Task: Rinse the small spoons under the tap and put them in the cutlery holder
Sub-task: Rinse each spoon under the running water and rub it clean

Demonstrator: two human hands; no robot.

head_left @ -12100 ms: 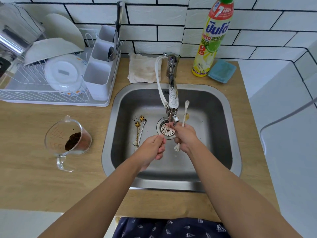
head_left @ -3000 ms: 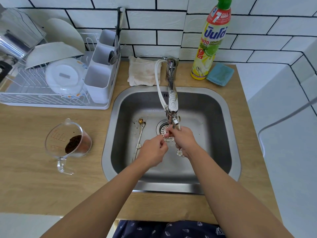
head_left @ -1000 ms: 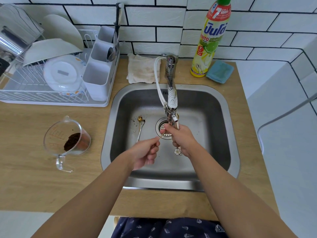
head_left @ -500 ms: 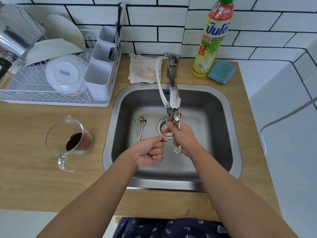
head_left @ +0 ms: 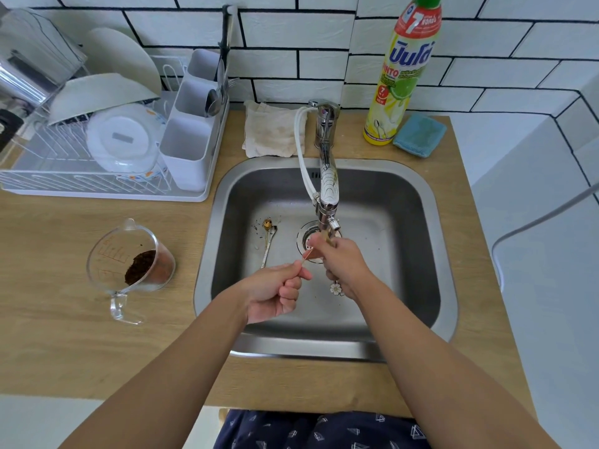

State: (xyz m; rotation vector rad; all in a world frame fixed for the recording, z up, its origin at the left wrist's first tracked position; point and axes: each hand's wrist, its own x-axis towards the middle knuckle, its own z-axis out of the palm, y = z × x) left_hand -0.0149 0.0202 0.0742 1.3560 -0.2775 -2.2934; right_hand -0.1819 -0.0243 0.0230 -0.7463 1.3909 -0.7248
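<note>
Both hands work under the tap (head_left: 328, 189), over the sink (head_left: 418, 202) drain. My read of the left hand (head_left: 275, 291): its grip is pinched shut on the thin handle of a small spoon (head_left: 307, 254), thumb against forefinger, the bowl end angled up toward the spout. The right hand (head_left: 343, 264) has its grip clenched round a second spoon whose flower-shaped handle end (head_left: 336, 288) hangs below the fist; its bowl is hidden by the fingers. These look light, stiff metal pieces, thin and wet, so likely slippery; I judge the handle mid-length the safest place to pinch, since the bowl offers little purchase and the flower charm may twist. Count: one spoon in each hand, and what looks like two more, a gold one (head_left: 267, 233) and a silver one just beside it, on the sink floor left of the drain, though they overlap. The cutlery holder (head_left: 189, 150) stands on the bench (head_left: 64, 319) at the rack's end, three compartments showing, with cutlery already in the rear ones.
</note>
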